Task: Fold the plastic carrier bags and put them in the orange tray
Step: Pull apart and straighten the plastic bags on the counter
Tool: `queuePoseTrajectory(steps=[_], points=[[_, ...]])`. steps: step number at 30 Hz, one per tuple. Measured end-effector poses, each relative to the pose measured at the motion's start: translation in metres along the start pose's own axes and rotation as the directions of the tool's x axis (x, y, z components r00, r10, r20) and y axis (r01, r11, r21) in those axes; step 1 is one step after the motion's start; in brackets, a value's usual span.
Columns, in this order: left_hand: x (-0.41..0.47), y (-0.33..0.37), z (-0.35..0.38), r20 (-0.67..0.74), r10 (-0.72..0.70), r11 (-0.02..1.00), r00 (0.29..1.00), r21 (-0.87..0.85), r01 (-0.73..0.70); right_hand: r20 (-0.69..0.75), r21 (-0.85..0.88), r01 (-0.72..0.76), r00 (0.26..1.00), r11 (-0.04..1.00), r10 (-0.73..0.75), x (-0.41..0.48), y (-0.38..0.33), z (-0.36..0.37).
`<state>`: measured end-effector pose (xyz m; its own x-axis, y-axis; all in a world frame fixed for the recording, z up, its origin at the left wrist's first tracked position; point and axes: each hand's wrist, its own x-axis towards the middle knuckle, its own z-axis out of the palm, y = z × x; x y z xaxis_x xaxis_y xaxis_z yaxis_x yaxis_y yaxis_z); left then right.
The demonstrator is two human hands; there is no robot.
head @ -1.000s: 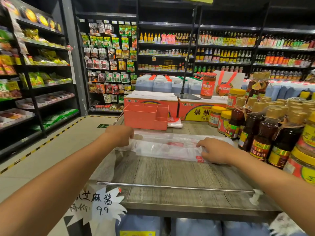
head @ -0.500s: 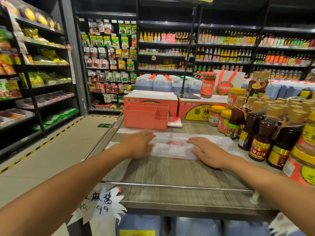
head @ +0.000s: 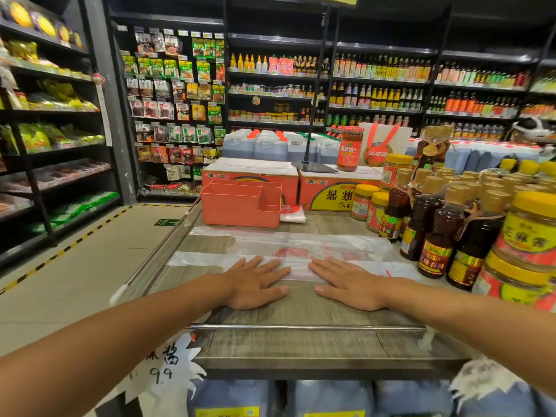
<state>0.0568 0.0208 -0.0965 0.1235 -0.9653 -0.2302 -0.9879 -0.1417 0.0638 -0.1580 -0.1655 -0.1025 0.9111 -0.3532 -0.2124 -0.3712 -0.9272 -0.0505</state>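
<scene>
1. The wooden display table [head: 301, 344] is carrying everything, with sesame oil bottles [head: 436, 236] crowding its right edge and cardboard cartons [head: 249, 173] lining its far edge.
2. The clear plastic carrier bag [head: 331, 242] is lying flat across the middle of the table, running from the left edge towards the bottles. It is looking smoother and more spread out than a second ago.
3. The orange tray [head: 240, 206] is standing behind the bag, near the far left corner and against the cartons.
4. The left hand [head: 255, 284] is pressing palm-down on the bag's near edge with its fingers straight and slightly spread. A second ago it was gripping the bag's left end.
5. The right hand [head: 349, 284] is pressing likewise with flat, slightly spread fingers. The two hands are now closer together.
6. A small folded bag [head: 293, 216] is lying just right of the tray.
</scene>
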Motion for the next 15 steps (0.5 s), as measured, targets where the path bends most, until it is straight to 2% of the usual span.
queuePoseTrajectory(steps=[15], points=[[0.002, -0.001, 0.0, 0.023, 0.004, 1.0, 1.0, -0.004, -0.004, 0.007, 0.05, -0.216, 0.976, 0.975, 0.216, -0.058, 0.061, 0.003]])
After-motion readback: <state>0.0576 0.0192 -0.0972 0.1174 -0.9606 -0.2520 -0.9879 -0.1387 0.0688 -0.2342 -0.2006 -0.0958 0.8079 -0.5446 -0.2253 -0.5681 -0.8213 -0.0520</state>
